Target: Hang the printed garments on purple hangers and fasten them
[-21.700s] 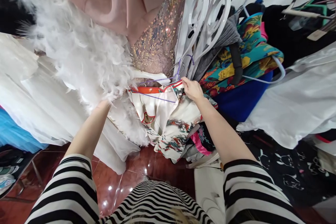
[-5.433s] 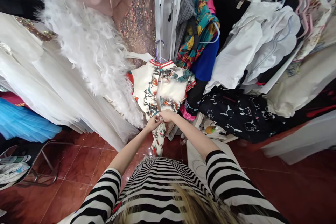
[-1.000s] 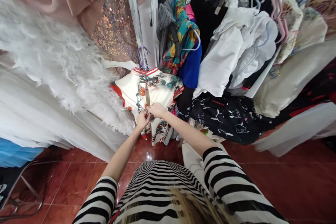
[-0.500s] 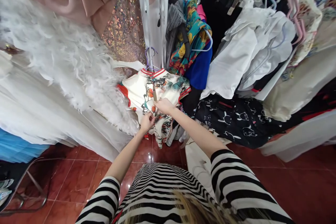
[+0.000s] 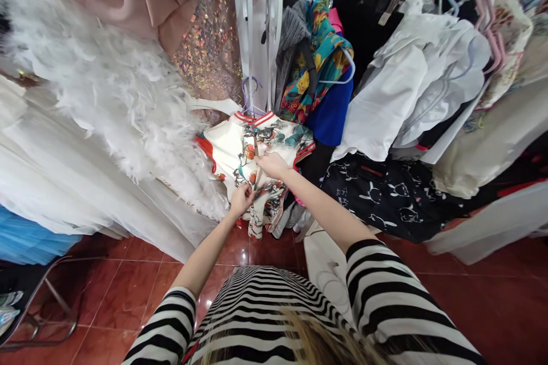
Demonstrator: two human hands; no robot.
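Observation:
A white floral top (image 5: 229,151) with red-striped trim hangs on a purple hanger (image 5: 245,94) in front of me. Its front is split by a dark open slit below the collar. My right hand (image 5: 273,165) has its fingers pinched on the front opening, around mid-chest. Lower down and to the left, my left hand (image 5: 242,199) is closed on the front edge near the hem. Whether a zip pull lies between the right fingertips is too small to tell.
White feathered clothing (image 5: 115,91) and a sequined garment (image 5: 214,40) hang close on the left. Packed on the right are white blouses (image 5: 385,97) and a black rabbit-print garment (image 5: 385,194). A metal-framed chair (image 5: 60,296) stands lower left on red floor tiles (image 5: 154,291).
My right hand has slid a little upward along the front opening. My left hand stays by the hem. The whole view has shifted slightly.

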